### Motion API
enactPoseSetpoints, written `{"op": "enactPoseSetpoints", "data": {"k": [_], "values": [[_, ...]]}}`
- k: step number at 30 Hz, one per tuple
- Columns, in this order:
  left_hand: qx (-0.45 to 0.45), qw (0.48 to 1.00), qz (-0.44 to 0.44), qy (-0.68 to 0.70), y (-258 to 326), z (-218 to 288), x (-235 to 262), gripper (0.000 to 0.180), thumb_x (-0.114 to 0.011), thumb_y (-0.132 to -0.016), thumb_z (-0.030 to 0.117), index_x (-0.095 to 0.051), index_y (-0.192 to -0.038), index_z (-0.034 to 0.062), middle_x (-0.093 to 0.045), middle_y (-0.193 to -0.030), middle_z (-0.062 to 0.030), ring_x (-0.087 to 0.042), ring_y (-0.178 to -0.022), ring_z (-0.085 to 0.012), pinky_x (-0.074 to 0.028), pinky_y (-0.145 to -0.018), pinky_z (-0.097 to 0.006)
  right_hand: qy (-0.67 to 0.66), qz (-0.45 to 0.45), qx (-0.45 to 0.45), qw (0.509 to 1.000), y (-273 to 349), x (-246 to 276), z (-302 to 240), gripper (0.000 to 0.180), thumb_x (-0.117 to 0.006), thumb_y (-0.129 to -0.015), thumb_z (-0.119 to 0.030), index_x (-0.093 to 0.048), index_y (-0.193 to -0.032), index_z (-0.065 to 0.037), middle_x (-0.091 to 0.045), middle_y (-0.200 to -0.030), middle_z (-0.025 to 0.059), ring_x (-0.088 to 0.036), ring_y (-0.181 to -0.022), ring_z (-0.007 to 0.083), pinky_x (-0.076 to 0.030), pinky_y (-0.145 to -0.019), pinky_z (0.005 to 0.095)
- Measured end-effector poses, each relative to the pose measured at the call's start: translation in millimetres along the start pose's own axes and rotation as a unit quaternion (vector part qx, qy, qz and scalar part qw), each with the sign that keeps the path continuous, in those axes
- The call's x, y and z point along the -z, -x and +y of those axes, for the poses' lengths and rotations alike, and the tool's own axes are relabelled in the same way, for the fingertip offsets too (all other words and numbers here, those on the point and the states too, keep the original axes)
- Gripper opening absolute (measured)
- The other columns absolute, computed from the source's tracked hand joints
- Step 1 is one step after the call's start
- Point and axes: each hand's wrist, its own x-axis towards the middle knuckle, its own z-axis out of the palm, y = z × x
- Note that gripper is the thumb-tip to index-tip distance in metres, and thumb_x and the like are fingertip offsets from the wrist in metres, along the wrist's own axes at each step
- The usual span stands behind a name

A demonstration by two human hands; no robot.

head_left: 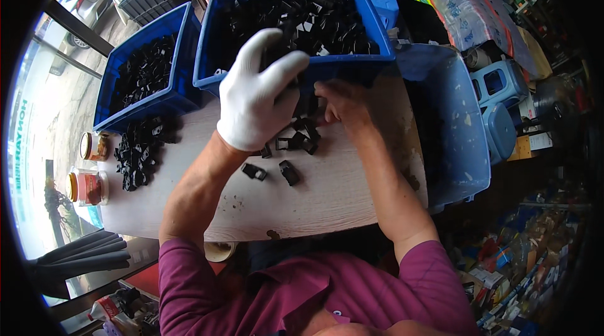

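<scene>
My left hand point(255, 94) wears a white glove and is raised over the table by the big blue bin. Two of its fingers stand apart and stretched; the lower ones are curled, and nothing shows between them. Bare and bent at the fingers, my right hand point(344, 104) is just to its right, closed around the edge of a black plastic part point(307, 104), mostly in shadow. Several loose black plastic clips point(305, 141) lie on the tabletop below the hands. Two more, a left clip point(254, 172) and a right clip point(289, 173), lie nearer me.
Black parts fill the large blue bin point(292, 59) ahead and a smaller blue bin point(179, 78) at left. A pile of black parts point(137, 153) and two lidded jars point(87, 187) are at the table's left. A light-blue tub point(462, 116) stands along its right edge.
</scene>
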Motion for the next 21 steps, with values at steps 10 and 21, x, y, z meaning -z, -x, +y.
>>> {"op": "enactPoseSetpoints", "data": {"k": [10, 21], "values": [[0.010, 0.993, -0.115, -0.039, 73, 4, -16, 0.040, -0.073, -0.068, 0.008, -0.075, -0.106, 0.0183, -0.062, -0.129, -0.0160, -0.061, -0.113, -0.0383, -0.057, -0.082, -0.046, 0.030, 0.009, 0.093, 0.995, -3, 1, -1, 0.025, -0.082, -0.089, -0.032, -0.075, -0.088, -0.008, -0.054, -0.062, -0.0092, -0.037, -0.048, 0.0013, -0.033, -0.048, 0.0210], [0.053, 0.994, -0.097, -0.015, 64, -11, 17, 0.024, -0.076, -0.083, 0.013, -0.077, -0.107, 0.0131, -0.071, -0.117, -0.0102, -0.069, -0.103, -0.0318, -0.059, -0.084, -0.039, 0.017, 0.036, 0.058, 0.998, -6, 2, 1, 0.025, -0.082, -0.090, -0.030, -0.071, -0.084, -0.009, -0.042, -0.052, -0.0074, -0.035, -0.045, 0.0043, -0.032, -0.047, 0.0235]]}}
